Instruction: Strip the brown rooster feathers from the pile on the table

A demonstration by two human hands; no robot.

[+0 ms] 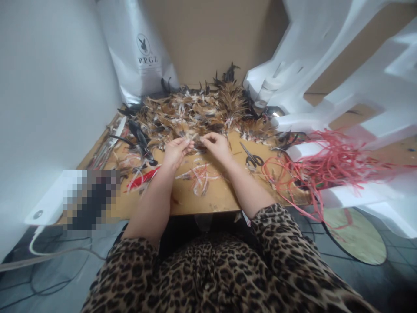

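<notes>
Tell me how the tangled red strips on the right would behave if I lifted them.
The tangled red strips look floppy, since they curl and loop loosely. They are probably light, being so thin. Lifting one would likely drag others, as they cross and bunch together.

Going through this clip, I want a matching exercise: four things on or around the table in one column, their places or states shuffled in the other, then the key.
Things
1. Scissors
2. Brown feathers
3. Tangle of red strips
4. Printed white bag

Places or states
A. Standing at the back left
B. At the right, over white pieces
C. Flat on the table, blades pointing away from the person
D. Heaped beyond the left hand and right hand

Pairs: 1-C; 2-D; 3-B; 4-A
</notes>
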